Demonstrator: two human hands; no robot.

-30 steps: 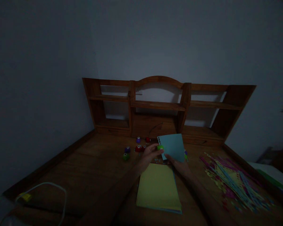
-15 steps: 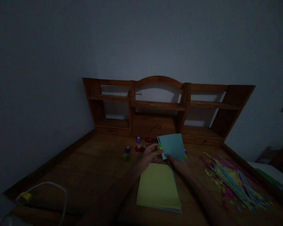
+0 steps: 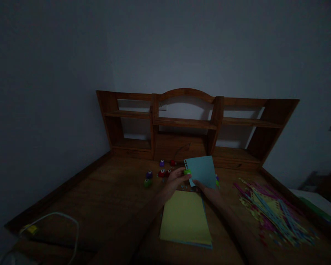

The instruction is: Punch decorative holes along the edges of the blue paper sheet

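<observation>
My left hand (image 3: 174, 183) is closed around a small green craft punch (image 3: 187, 172), its thumb and fingers on either side. The punch sits at the left edge of a light blue sheet of paper (image 3: 203, 170), where a row of punched holes runs down from the top corner. My right hand (image 3: 208, 191) grips the lower edge of that sheet, thumb on top; its other fingers are hidden under the paper. Below both hands lies a stack of yellow paper (image 3: 185, 219) with blue edges showing beneath.
Several punches in purple (image 3: 149, 174), red (image 3: 162, 173) and green (image 3: 147, 183) stand left of my hands. Cut paper strips (image 3: 273, 211) are heaped at right. A wooden shelf (image 3: 184, 123) backs the desk. A white cable (image 3: 57, 213) curls at front left.
Hardly anything differs. Both hands keep their hold on the punch and the blue sheet in about the same place, and the view shifts very slightly.
</observation>
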